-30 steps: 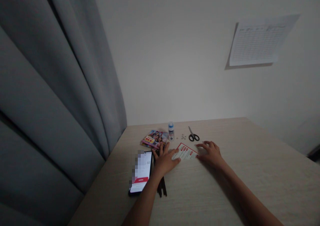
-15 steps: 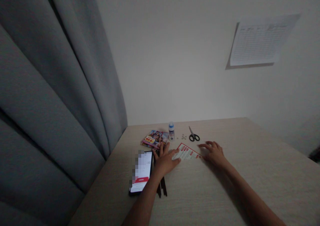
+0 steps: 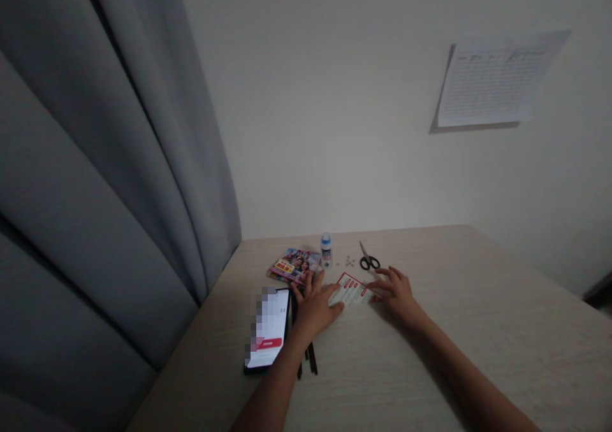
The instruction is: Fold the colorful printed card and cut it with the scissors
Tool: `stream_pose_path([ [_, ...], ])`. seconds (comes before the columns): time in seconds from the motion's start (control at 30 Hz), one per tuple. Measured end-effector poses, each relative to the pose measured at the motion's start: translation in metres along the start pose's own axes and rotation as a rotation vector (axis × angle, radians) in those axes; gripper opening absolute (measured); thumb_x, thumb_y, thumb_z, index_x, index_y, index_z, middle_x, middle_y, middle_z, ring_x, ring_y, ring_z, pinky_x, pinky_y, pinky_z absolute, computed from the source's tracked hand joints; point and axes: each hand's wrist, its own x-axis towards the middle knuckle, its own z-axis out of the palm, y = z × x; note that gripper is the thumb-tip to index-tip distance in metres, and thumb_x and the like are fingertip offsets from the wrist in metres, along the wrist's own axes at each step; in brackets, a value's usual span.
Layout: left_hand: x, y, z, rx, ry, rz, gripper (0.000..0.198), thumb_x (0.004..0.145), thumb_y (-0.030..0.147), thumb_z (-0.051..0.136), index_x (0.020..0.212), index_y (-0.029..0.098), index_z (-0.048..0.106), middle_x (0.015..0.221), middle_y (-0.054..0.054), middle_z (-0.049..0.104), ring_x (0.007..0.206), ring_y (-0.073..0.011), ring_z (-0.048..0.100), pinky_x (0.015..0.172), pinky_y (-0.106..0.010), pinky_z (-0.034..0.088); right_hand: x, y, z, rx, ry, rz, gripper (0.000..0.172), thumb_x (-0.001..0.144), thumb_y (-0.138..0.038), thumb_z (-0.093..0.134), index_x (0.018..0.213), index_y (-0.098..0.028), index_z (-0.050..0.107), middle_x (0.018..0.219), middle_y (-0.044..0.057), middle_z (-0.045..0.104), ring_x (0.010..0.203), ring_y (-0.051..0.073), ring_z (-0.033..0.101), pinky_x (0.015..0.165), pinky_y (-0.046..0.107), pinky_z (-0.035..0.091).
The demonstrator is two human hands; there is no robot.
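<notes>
Head | right hand (image 3: 399,299) shifted left over card (image 3: 352,290) | grip spread (left hand (image 3: 315,311) too)

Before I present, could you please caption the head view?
Left hand and right hand at a red-edged card, scissors and bottle beyond.

On the pale, wood-grained surface (image 3: 459,381), a phone (image 3: 268,330) at left, screen lit. Just right of it, dark strips (image 3: 312,359), partly hidden. Farther back, overlapping leaflets (image 3: 296,265), an upright bottle (image 3: 326,253) just beside them, then small pale bits (image 3: 350,263) and black-handled scissors (image 3: 368,255). Nearer than the bits, a red-edged card (image 3: 352,290), set at an angle.
</notes>
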Motion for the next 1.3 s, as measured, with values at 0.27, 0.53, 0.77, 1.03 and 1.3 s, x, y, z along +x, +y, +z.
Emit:
stream_pose_path([
  [0.27, 0.004, 0.008, 0.014, -0.011, 0.095, 0.049, 0.051, 0.082, 0.05, 0.065, 0.13, 0.032, 0.062, 0.161, -0.005, 0.033, 0.152, -0.038, 0.009, 0.116, -0.067, -0.013, -0.01, -0.035, 0.004, -0.028, 0.038, -0.065, 0.028, 0.086, -0.044, 0.059, 0.108, -0.034, 0.072, 0.136, 0.005, 0.056, 0.141, 0.034, 0.027, 0.117, 0.064, 0.009],
  [0.53, 0.007, 0.012, 0.03, 0.001, 0.176, 0.021, 0.057, 0.081, 0.058, 0.065, 0.129, 0.028, 0.061, 0.158, -0.01, 0.037, 0.149, -0.0369, 0.018, 0.116, -0.07, -0.007, -0.011, -0.047, 0.009, -0.066, 0.105, -0.038, 0.027, 0.083, -0.048, 0.064, 0.103, -0.03, 0.07, 0.13, 0.006, 0.058, 0.137, 0.035, 0.032, 0.116, 0.062, 0.013],
  [0.77, 0.011, 0.013, 0.036, 0.025, 0.202, -0.012, 0.062, 0.077, 0.063, 0.066, 0.127, 0.028, 0.061, 0.155, -0.011, 0.04, 0.148, -0.0382, 0.022, 0.117, -0.069, -0.003, -0.008, -0.046, 0.012, -0.048, 0.104, -0.007, 0.027, 0.079, -0.048, 0.069, 0.1, -0.03, 0.07, 0.13, 0.006, 0.058, 0.136, 0.035, 0.033, 0.115, 0.063, 0.013],
  [1.03, 0.012, 0.016, 0.036, 0.008, 0.183, -0.048, 0.066, 0.075, 0.066, 0.065, 0.128, 0.028, 0.06, 0.157, -0.011, 0.037, 0.148, -0.0376, 0.021, 0.118, -0.066, -0.004, -0.005, -0.041, 0.012, -0.019, 0.073, 0.004, 0.03, 0.079, -0.052, 0.069, 0.102, -0.032, 0.07, 0.132, 0.006, 0.056, 0.132, 0.034, 0.036, 0.112, 0.061, 0.02],
  [1.3, 0.014, 0.019, 0.035, -0.003, 0.18, -0.082, 0.066, 0.072, 0.065, 0.067, 0.126, 0.028, 0.061, 0.158, -0.011, 0.035, 0.148, -0.0372, 0.02, 0.118, -0.065, -0.003, -0.006, -0.045, 0.014, -0.034, 0.097, 0.018, 0.032, 0.075, -0.047, 0.072, 0.102, -0.031, 0.069, 0.13, 0.006, 0.056, 0.131, 0.034, 0.036, 0.112, 0.06, 0.019],
])
